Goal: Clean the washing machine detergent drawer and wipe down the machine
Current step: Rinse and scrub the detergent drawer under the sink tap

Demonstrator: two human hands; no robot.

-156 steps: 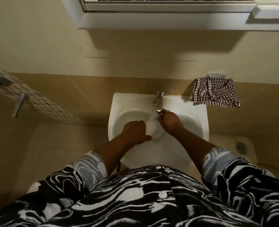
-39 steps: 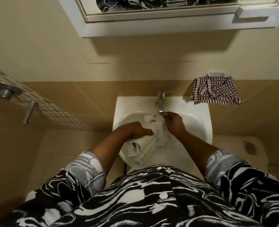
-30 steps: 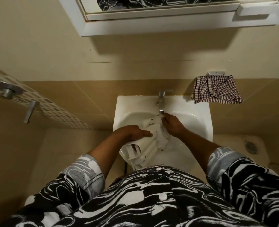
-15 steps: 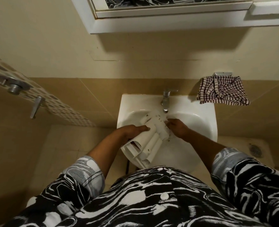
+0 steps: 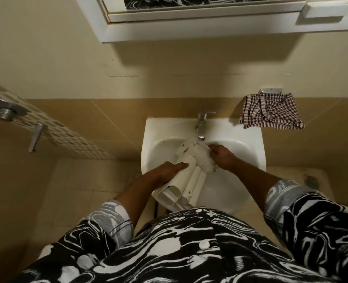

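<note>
The white plastic detergent drawer (image 5: 186,176) lies slanted across the white sink (image 5: 248,144), its far end under the chrome tap (image 5: 202,124) and its near end over the sink's front left rim. My left hand (image 5: 169,170) grips its left side, thumb laid on top. My right hand (image 5: 222,157) holds the drawer's right edge near the far end, fingers curled against it. Water seems to run from the tap onto the far end.
A checked cloth (image 5: 271,113) hangs on a wall hook right of the sink. A white mirror cabinet (image 5: 199,27) juts out above. A metal handle (image 5: 35,136) and fitting stick out on the left wall. Tiled floor with drains lies either side.
The drawer has been turned and slid toward me, so its near end now sticks out over the sink's front rim. Both hands stayed on it; the right hand moved along its right edge.
</note>
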